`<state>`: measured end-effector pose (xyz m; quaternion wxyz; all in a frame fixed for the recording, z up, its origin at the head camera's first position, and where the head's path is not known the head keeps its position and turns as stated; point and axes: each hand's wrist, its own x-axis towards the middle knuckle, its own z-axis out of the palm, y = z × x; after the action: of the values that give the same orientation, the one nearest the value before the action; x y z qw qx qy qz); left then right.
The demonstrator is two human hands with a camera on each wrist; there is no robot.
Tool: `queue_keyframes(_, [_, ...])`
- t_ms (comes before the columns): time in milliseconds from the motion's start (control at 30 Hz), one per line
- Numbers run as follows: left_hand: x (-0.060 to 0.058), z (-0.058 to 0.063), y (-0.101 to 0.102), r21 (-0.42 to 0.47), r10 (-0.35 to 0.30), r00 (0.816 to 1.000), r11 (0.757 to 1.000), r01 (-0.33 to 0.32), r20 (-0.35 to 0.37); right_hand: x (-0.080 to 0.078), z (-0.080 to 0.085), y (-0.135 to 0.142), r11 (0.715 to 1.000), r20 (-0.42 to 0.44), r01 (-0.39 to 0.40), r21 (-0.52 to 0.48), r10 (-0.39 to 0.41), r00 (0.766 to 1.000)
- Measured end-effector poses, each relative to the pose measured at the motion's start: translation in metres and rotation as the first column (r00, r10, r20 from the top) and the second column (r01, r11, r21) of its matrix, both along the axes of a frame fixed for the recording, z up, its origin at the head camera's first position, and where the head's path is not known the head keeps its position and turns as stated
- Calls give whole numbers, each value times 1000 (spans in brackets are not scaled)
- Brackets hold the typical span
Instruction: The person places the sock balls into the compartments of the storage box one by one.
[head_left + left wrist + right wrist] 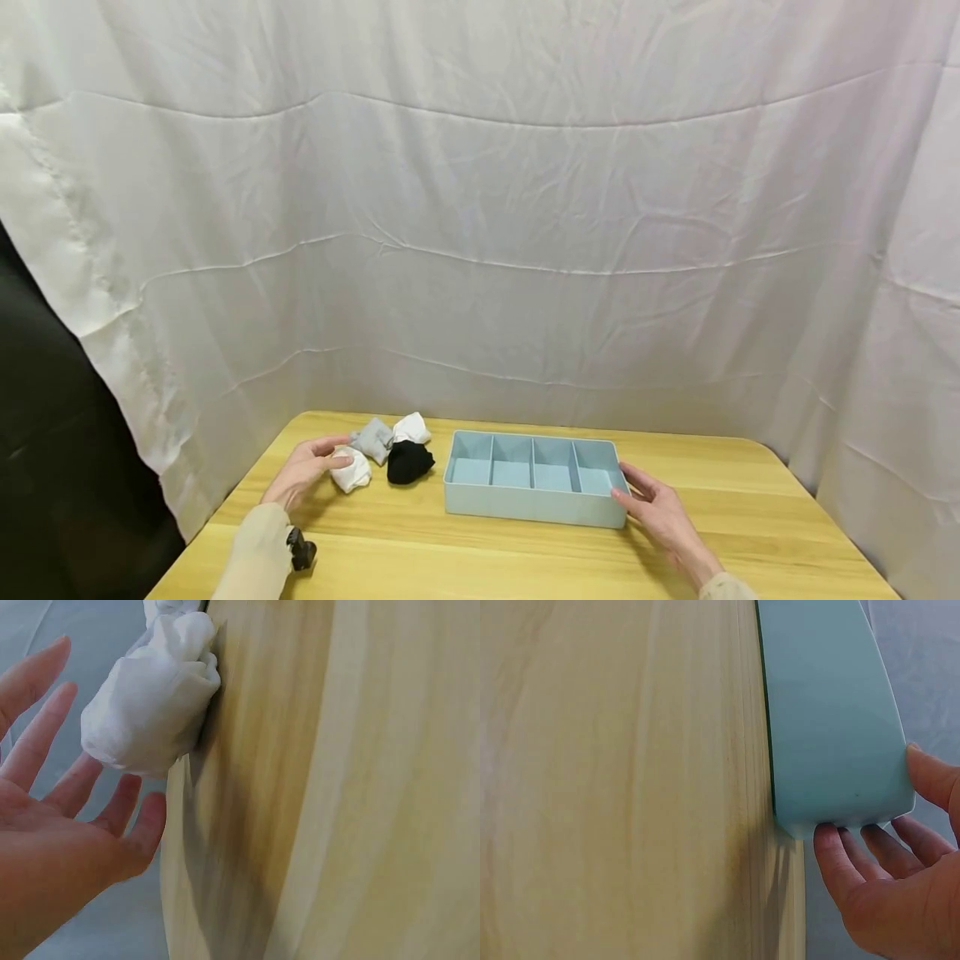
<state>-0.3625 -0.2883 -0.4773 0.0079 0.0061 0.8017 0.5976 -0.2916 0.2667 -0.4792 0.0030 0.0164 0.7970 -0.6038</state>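
Observation:
A balled-up white cloth (351,470), like a rolled sock, lies at the left of the table. My left hand (303,468) is right beside it, fingers spread and loosely bent in the left wrist view, not closed round the cloth (150,697). Close by are a grey balled cloth (372,440), a second white one (412,428) and a black one (409,462). My right hand (660,508) holds the right end of a light blue divided box (536,502). Its thumb lies at the rim near the front corner, while the fingers (832,851) bear against the end wall.
The box has a single row of several compartments, with nothing in them. Beneath everything is a wooden table (450,562) with rounded back corners. Pale curtains (525,317) hang behind it and at both sides. A black device (302,550) is strapped to the left wrist.

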Motion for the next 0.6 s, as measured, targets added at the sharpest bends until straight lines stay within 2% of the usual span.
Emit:
queue_keyframes(233, [-4,-6,-1,45,-84,996,996,82,43,0,0,-1,1000,-3,-3,12,3,1000])
queue_keyframes(333, [-4,-7,0,65,-97,994,993,94,46,0,1,-1,1000,-2,-4,9,4,1000])
queue_keyframes(433, [-4,-8,0,52,-94,994,994,92,51,0,1,-1,1000,0,0,11,0,1000])
queue_keyframes(600, [-4,-9,3,5,-38,997,999,38,64,0,0,-1,1000,-2,5,16,-5,1000])
